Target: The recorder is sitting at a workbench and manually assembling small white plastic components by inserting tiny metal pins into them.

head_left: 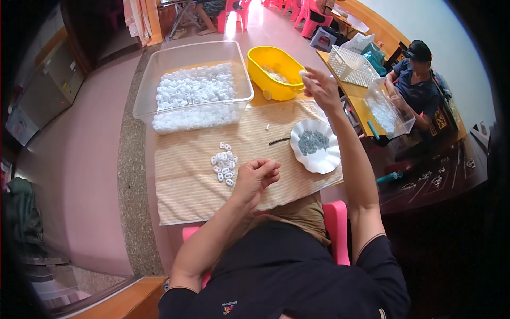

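My right hand (322, 91) is raised beside the rim of the yellow tub (295, 96), its fingertips pinching a small white plastic piece (303, 73). Over the middle of the striped cloth (196, 183), my left hand (257, 179) is closed with thumb and fingers together; whatever it may hold is hidden. To its left lies a loose pile of white oval plastic pieces with two holes (225, 165). A white scalloped dish (319, 164) of small grey-green bits (313, 142) sits below my right hand. Pale small parts (275, 75) lie inside the tub.
A large clear bin (186, 114) full of white pieces (196, 87) stands at the far left of the table. A thin dark stick (279, 141) and a tiny white part (267, 127) lie near the dish. At right, a person (419, 80) works beside another clear box (406, 125) and a white basket (353, 66).
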